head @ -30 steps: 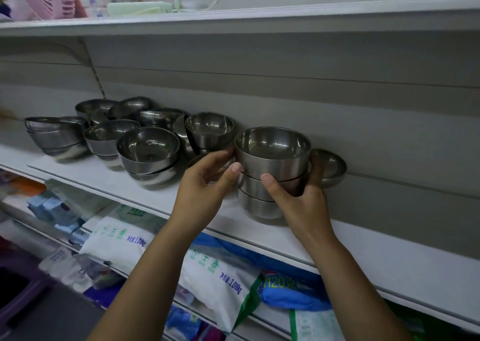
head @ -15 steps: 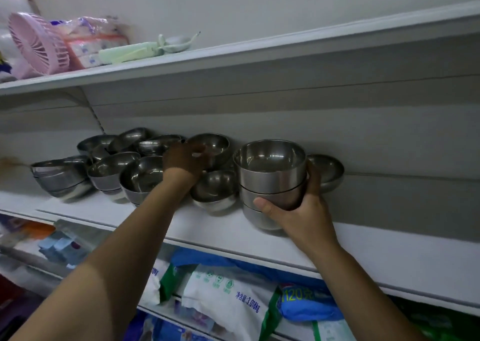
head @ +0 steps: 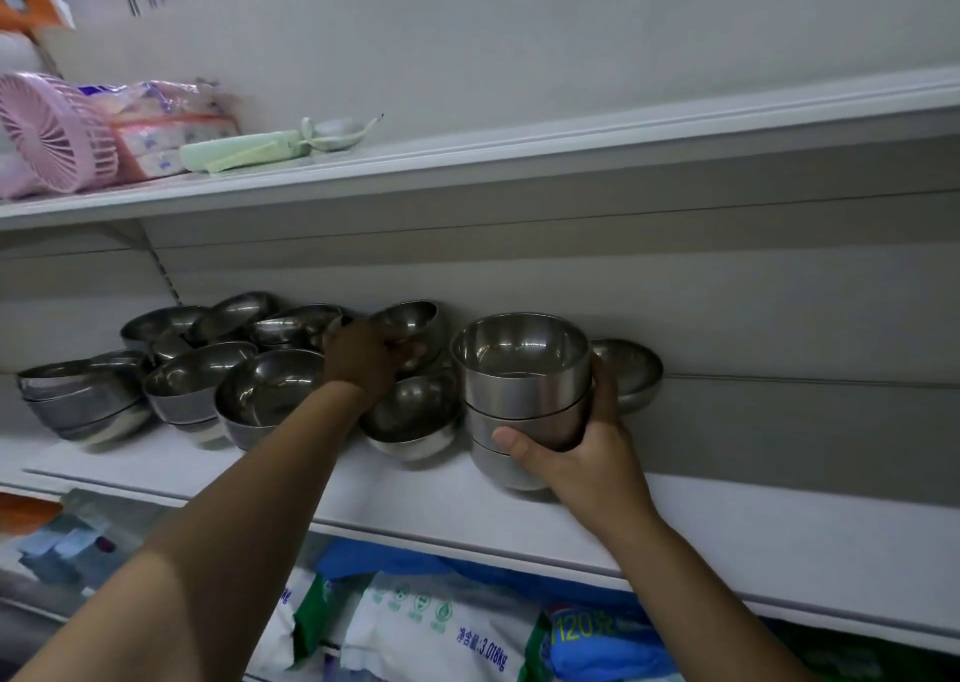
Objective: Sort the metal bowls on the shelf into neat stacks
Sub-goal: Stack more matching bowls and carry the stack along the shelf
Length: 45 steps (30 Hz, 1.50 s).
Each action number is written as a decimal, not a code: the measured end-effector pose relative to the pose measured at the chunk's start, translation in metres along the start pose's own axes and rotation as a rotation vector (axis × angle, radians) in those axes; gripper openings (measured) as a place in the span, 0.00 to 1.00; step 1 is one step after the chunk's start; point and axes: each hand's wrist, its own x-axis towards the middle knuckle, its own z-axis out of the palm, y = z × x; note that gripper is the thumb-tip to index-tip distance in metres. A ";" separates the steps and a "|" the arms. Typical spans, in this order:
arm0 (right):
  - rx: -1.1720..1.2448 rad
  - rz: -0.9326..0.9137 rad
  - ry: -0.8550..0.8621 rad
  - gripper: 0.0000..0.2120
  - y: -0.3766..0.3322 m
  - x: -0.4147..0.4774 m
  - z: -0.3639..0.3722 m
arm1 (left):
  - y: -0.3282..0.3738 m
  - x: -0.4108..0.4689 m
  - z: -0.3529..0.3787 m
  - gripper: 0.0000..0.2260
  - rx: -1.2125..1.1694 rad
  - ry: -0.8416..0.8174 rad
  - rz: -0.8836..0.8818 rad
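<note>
On the shelf (head: pixel 415 494), right grip (head: pixel 587 452) clasps bowl stack (head: pixel 524 385).

Retail shop, prob. household-goods aisle, white gondola shelf (head: pixel 415 494) w/ slotted upright (head: pixel 163 273), many identical metal bowls (head: pixel 270 395) as stock, sealed bagged goods (head: pixel 441 629) w/ printed net wt below, pink fan (head: pixel 52 130) & wrapped packs (head: pixel 166 130) on upper shelf (head: pixel 519 161)
</note>
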 end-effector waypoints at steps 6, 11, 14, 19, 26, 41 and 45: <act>0.035 0.005 -0.005 0.59 0.000 0.001 0.000 | 0.012 -0.010 -0.012 0.09 -0.515 0.043 -0.099; 0.053 -0.011 -0.007 0.59 0.001 0.003 0.001 | 0.039 -0.040 -0.043 0.03 -0.751 0.137 0.004; 0.064 -0.020 -0.020 0.59 0.001 0.003 0.002 | 0.051 -0.059 -0.061 0.05 -0.824 0.155 0.047; 0.084 -0.026 -0.024 0.59 0.002 0.002 0.002 | 0.075 -0.081 -0.079 0.04 -0.874 0.169 0.156; 0.119 -0.045 -0.057 0.61 0.001 0.000 0.001 | 0.097 -0.093 -0.079 0.05 -0.602 0.082 0.425; 0.081 -0.065 -0.149 0.67 0.004 0.000 -0.003 | 0.104 -0.113 -0.057 0.37 -0.746 -0.095 0.191; 0.055 -0.062 -0.128 0.65 0.002 -0.001 -0.004 | 0.100 -0.114 -0.042 0.33 -0.864 -0.114 0.193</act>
